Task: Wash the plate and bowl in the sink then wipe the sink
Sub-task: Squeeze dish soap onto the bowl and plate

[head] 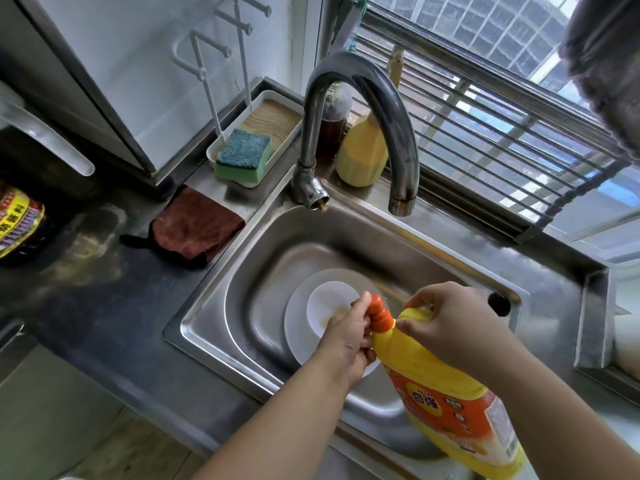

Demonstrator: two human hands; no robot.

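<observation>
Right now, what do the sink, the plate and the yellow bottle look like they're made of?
The sink looks like brushed stainless steel: grey, with soft streaky reflections. The plate looks like glazed ceramic, smooth glossy white, though it could be melamine. The yellow bottle looks like opaque moulded plastic with a printed label and an orange plastic cap.

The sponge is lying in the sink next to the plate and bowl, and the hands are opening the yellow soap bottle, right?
Not quite. The head view shows the sponge in the white tray on the counter beside the tap, not in the sink. The rest holds: both hands are at the yellow soap bottle over the plate and bowl.
</observation>
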